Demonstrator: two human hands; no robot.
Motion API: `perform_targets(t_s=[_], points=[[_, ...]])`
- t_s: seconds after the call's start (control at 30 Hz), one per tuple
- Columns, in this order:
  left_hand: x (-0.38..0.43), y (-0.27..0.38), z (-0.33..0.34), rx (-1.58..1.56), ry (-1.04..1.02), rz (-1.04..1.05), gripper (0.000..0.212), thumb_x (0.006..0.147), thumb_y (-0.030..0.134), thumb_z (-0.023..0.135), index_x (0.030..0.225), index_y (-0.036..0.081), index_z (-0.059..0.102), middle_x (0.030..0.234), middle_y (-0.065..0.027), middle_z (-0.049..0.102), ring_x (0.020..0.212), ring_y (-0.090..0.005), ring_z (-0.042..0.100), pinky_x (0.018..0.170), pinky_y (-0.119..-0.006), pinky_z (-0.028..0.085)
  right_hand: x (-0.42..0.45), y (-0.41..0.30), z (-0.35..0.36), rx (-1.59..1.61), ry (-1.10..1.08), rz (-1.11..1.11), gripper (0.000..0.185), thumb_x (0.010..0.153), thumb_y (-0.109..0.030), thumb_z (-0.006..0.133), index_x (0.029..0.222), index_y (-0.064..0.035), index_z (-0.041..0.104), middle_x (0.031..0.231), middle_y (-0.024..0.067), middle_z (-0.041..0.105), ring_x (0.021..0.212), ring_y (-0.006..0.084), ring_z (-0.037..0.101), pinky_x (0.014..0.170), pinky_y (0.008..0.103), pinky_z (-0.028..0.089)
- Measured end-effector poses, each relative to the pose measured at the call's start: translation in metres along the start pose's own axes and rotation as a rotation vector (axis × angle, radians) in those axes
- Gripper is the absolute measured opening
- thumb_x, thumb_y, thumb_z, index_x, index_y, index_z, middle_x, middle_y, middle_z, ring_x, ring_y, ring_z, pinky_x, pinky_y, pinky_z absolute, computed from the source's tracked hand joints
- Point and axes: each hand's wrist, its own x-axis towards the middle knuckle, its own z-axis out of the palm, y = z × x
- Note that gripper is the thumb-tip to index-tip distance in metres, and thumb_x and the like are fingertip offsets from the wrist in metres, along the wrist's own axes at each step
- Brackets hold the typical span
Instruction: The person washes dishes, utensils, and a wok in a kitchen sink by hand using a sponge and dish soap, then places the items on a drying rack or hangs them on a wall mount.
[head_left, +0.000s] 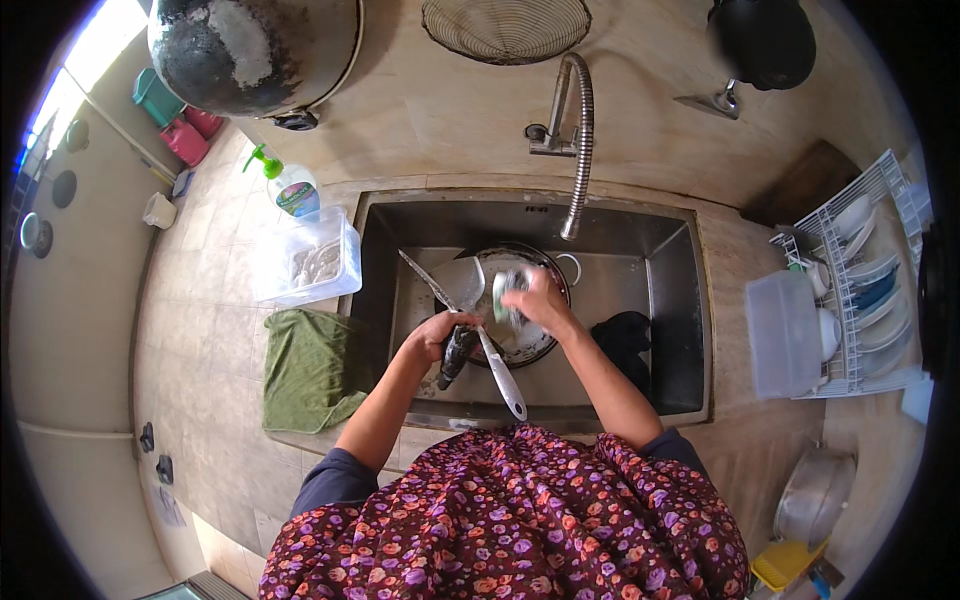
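My left hand (444, 330) grips two crossed utensils over the sink: a spatula with a broad pale blade (463, 280) and one with a long narrow metal blade (426, 279). Below the fingers a soapy grey handle (504, 375) and a dark handle (454, 358) stick out; which belongs to which blade I cannot tell. In my right hand (546, 304) is a blurred pale-green and grey scrubber (508, 298), close to the spatula's blade. Under both hands lies a round, dark-rimmed pan (534, 352) with a white loop handle (574, 268), inside the steel sink (607, 262).
A flexible metal faucet (582, 150) arches over the sink. At left stand a soap bottle (294, 191), a plastic tub (346, 255) and a green cloth (311, 367). A dish rack (851, 330) stands right. A black object (624, 345) lies in the sink's right side.
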Motion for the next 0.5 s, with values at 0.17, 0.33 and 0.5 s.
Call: perform_targets(t_s=[0.17,0.33,0.5], points=[[-0.021,0.014,0.046,0.201,0.012,0.056,0.015,0.069,0.010,0.058,0.079,0.000,0.057,0.068,-0.0095,0.058,0.058,-0.0187,0.057,0.054,-0.029,0.050,0.051,0.043,0.035,-0.873,0.140,-0.584,0.046,0.065,-0.021,0.059,0.109,-0.0111,0.048,0.122,0.0150,0.041,0.112,0.0314,0.036,0.091,0.0416,0.029],[-0.017,-0.001,0.036,0.273,-0.017,0.104,0.017,0.067,0.011,0.061,0.079,-0.001,0.059,0.072,-0.0094,0.060,0.061,-0.0172,0.057,0.057,-0.028,0.048,0.086,0.029,0.029,-0.781,0.391,-0.520,0.028,0.070,-0.027,0.059,0.083,-0.0042,0.049,0.067,0.0168,0.058,0.062,0.0349,0.057,0.053,0.0412,0.046],[-0.021,0.005,0.032,0.218,-0.029,0.042,0.017,0.067,0.013,0.064,0.078,0.000,0.060,0.073,-0.0075,0.059,0.060,-0.0148,0.056,0.056,-0.026,0.047,0.082,0.023,0.044,-0.880,0.438,-0.284,0.030,0.069,-0.028,0.058,0.083,-0.0028,0.051,0.070,0.0180,0.058,0.066,0.0333,0.058,0.055,0.0407,0.046]])
